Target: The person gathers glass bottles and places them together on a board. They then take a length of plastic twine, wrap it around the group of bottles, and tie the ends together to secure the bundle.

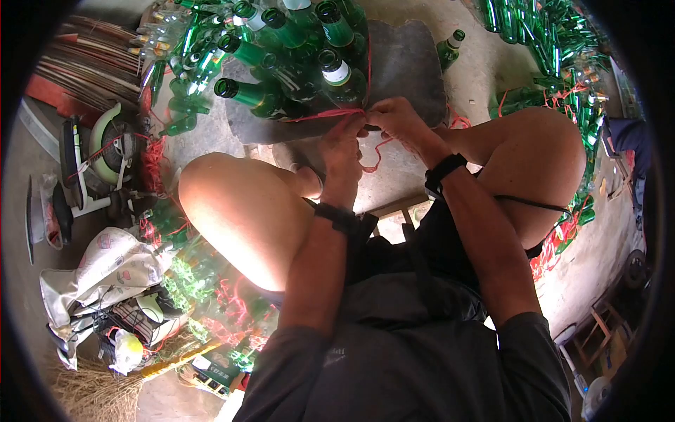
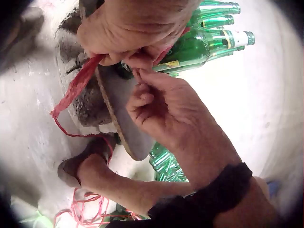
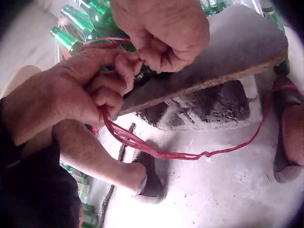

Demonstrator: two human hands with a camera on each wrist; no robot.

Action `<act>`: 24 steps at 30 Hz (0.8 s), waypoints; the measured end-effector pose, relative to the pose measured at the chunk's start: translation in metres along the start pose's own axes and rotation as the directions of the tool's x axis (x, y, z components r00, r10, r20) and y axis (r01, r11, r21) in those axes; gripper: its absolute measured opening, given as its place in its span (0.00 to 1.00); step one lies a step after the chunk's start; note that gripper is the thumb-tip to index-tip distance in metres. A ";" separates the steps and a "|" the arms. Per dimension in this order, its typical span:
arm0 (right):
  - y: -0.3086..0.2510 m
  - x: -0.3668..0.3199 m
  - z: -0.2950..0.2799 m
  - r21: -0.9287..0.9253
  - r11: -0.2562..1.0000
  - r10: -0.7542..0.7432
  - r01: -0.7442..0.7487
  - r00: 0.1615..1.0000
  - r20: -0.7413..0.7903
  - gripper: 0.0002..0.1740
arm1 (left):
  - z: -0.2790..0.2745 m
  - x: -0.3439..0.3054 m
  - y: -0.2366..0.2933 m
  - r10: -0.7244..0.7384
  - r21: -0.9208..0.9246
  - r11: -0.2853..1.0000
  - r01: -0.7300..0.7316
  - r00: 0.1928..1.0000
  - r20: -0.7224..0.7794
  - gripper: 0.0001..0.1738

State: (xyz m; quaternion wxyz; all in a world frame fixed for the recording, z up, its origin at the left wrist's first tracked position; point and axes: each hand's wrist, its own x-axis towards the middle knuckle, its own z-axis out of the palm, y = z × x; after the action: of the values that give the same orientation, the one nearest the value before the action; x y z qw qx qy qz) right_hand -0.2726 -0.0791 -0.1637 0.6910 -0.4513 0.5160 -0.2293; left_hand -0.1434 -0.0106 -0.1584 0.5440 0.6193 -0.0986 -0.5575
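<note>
Green glass bottles [image 1: 299,77] stand bunched on a dark slab [image 1: 408,67], with red plastic string [image 1: 330,114] running round them. At the bundle's near edge, the left hand [image 1: 342,151] grips the string in curled fingers. A loose tail of string [image 3: 180,156] hangs from that hand in a loop below the slab. Close against the left fingertips, the right hand [image 1: 404,125] pinches the string between thumb and forefinger. In the right wrist view, the fingers of the left hand [image 3: 71,92] and right hand [image 3: 166,33] meet at the string; the pinched spot is mostly hidden.
The slab rests on a rough block [image 3: 209,107] between the person's knees. One bottle [image 1: 450,49] stands to its right. Heaped green bottles [image 1: 555,42] lie at the far right. Red string [image 1: 155,165] is tangled on the left floor, near a wheeled item [image 1: 105,151] and a pale bag [image 1: 105,264].
</note>
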 end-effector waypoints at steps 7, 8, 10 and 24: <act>-0.019 -0.010 0.002 -0.167 0.986 0.023 -0.016 0.999 0.037 0.10 | -0.004 0.012 -0.008 -0.001 0.106 0.994 0.004 1.000 -0.027 0.14; -0.017 -0.008 0.002 -0.167 0.986 0.024 -0.017 0.999 0.037 0.10 | -0.007 0.013 -0.010 0.029 0.090 0.995 -0.031 0.999 0.017 0.14; -0.007 -0.001 0.003 -0.361 0.914 -0.187 0.183 0.982 0.026 0.10 | -0.007 0.014 -0.013 0.059 0.071 0.996 -0.063 0.996 0.061 0.14; 0.002 -0.003 0.012 -0.725 0.593 -0.549 0.350 0.835 -0.046 0.05 | -0.001 0.018 -0.017 0.210 0.137 0.968 -0.208 0.978 -0.002 0.12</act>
State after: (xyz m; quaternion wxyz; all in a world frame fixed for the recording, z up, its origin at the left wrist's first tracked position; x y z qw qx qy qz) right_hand -0.2628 -0.0711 -0.1630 0.3148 -0.7563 0.5179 -0.2465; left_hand -0.1442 -0.0172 -0.1824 0.5573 0.6455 -0.1967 -0.4839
